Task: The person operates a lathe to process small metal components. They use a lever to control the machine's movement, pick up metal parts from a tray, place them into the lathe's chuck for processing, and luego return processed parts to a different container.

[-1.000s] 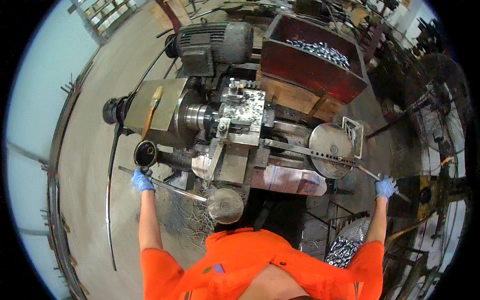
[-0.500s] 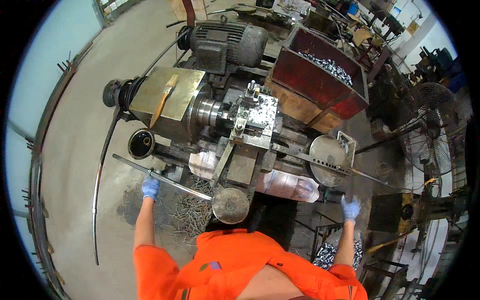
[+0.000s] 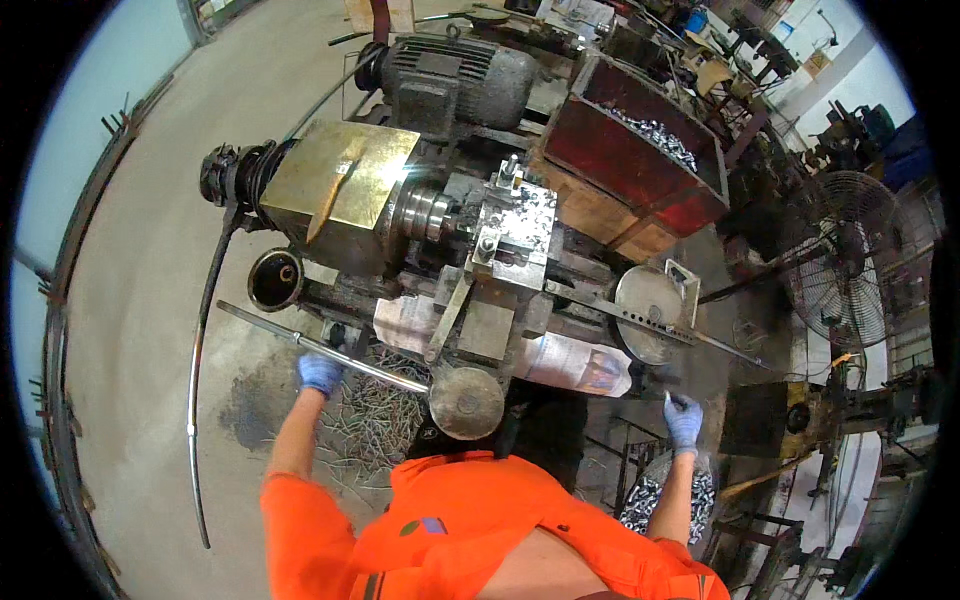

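Note:
My left hand (image 3: 320, 373), in a blue glove, is at the long metal lever rod (image 3: 345, 358), just below its collar. The rod crosses the top of the glove and hides the fingers. It ends at a round metal disc (image 3: 466, 403) at the front of the lathe. My right hand (image 3: 683, 424), also gloved, is raised at the right with its fingers drawn together. A small pale tip shows at the fingertips, too small to name. Below that forearm sits a basket of small shiny metal parts (image 3: 655, 505). The lathe's chuck (image 3: 428, 214) faces the tool post (image 3: 520, 222).
A brush (image 3: 328, 208) lies on the brass-coloured cover (image 3: 375, 150). Behind the lathe are a motor (image 3: 460, 82) and a red bin (image 3: 630, 150) with metal parts. A fan (image 3: 845, 260) stands at the right. Metal shavings (image 3: 375, 415) litter the floor near my left arm.
My left hand has shifted slightly right in the picture, still beside the rod. My right hand has moved slightly left and down, and its fingers look more drawn together. The view has shifted slightly.

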`<state>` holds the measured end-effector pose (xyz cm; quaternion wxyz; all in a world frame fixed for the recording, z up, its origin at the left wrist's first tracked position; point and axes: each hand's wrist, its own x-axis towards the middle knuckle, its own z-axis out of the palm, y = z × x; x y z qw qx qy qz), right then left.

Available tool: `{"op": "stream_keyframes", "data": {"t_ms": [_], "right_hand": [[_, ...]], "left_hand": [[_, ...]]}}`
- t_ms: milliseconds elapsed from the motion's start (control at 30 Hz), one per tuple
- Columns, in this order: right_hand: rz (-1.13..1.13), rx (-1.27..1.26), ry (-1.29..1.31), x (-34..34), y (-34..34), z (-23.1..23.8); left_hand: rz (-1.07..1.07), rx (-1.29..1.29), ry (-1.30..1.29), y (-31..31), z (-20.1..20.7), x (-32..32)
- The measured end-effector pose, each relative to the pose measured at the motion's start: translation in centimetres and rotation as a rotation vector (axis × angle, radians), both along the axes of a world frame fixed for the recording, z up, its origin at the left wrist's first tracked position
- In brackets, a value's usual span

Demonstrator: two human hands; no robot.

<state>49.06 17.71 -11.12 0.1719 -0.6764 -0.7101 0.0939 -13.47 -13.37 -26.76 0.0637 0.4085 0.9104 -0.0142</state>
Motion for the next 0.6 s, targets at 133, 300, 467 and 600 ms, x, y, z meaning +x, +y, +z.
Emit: {"op": "stream_keyframes", "data": {"t_ms": [133,300,467,600], "right_hand": [[0.215,0.115,0.134,-4.7,2.0,4.3],[0.568,-0.156,0.383,-19.8,2.2,12.2],[0.886,-0.241,0.156,-35.6,2.3,17.7],[0.921,-0.222,-0.236,-44.0,4.1,15.8]], "left_hand": [[-0.028,-0.134,-0.054,-0.6,0.1,-1.3],[0.166,-0.039,-0.226,-2.5,-2.0,-0.7],[0.293,0.009,-0.311,-4.2,9.6,-0.9],[0.363,0.239,-0.279,-9.2,10.7,-2.3]]}}
